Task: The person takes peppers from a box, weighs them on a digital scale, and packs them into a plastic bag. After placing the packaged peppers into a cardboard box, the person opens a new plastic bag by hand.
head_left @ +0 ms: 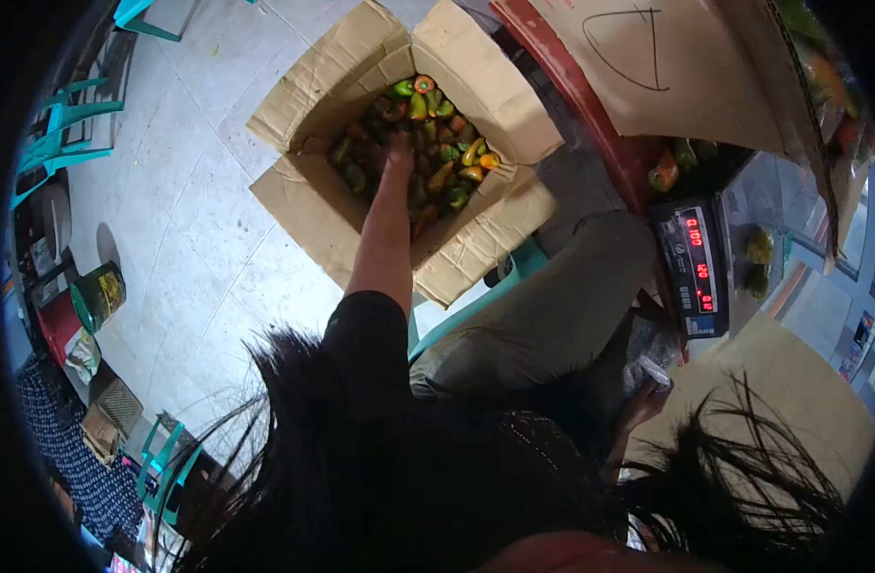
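Note:
An open cardboard box (327, 205) stands on the floor in front of me, with green, yellow and red bell peppers (440, 179) piled inside. My left arm reaches down into it, and my left hand (396, 151) is among the peppers; its fingers are too dark and hidden to make out. Low on the right, my right hand (644, 407) is closed on a crumpled clear plastic bag (650, 351). Beyond that hand is a black digital scale (687, 272) with red lit numbers. Several more peppers (664, 172) lie in a dark tray at the scale's far end.
A second cardboard box (657, 72) with a pen mark rises at the upper right, beside a red edge (590, 91). Teal plastic chairs (70, 129) stand at the far left. A green bucket (98, 296) is on the left floor. A flat cardboard sheet (771, 392) lies at right.

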